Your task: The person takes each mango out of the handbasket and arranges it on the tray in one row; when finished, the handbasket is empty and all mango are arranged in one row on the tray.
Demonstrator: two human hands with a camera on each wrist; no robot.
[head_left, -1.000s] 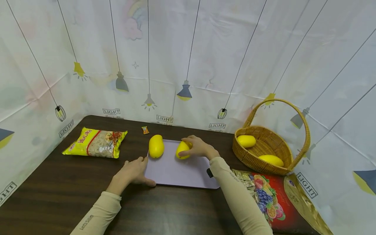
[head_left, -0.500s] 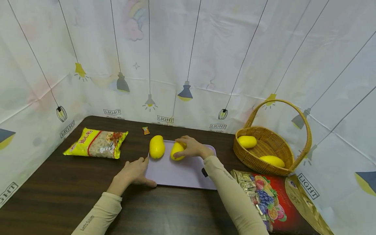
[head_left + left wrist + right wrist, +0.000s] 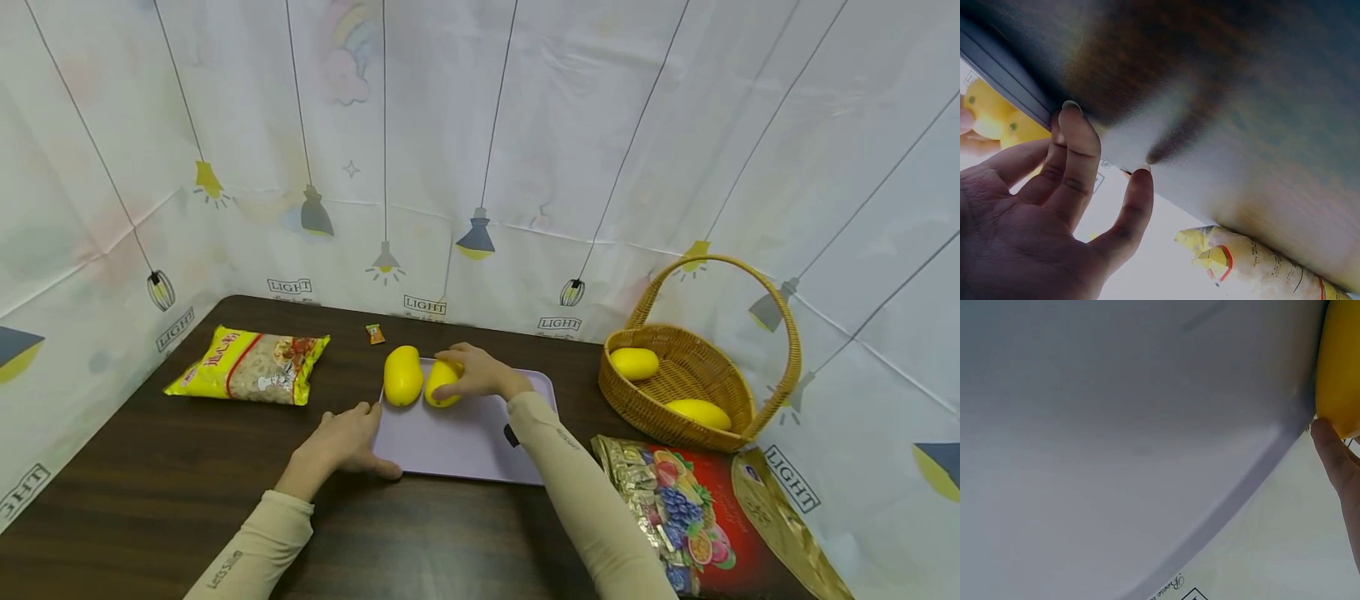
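Note:
A shallow lilac tray (image 3: 457,446) lies on the dark table. At its back left corner stands one yellow mango (image 3: 402,379). Just right of that, my right hand (image 3: 480,373) holds a second mango (image 3: 437,382) down on the tray, fingers over the top and thumb at the near side. The right wrist view catches only part of this mango (image 3: 1341,369) and a fingertip (image 3: 1329,440). Against the tray's left edge rests my left hand (image 3: 337,442), its thumb by the near left corner. In the left wrist view its fingers (image 3: 1082,140) are loosely bent.
At right stands a wicker basket (image 3: 622,408) with a tall handle and two mangoes (image 3: 634,363) inside. A red and gold candy bag (image 3: 697,508) lies before it. A yellow food packet (image 3: 251,367) is at left, a small wrapped candy (image 3: 375,334) behind the tray.
My right hand has moved left across the tray with its mango, bringing it close beside the other one. My left hand has stayed at the tray's edge.

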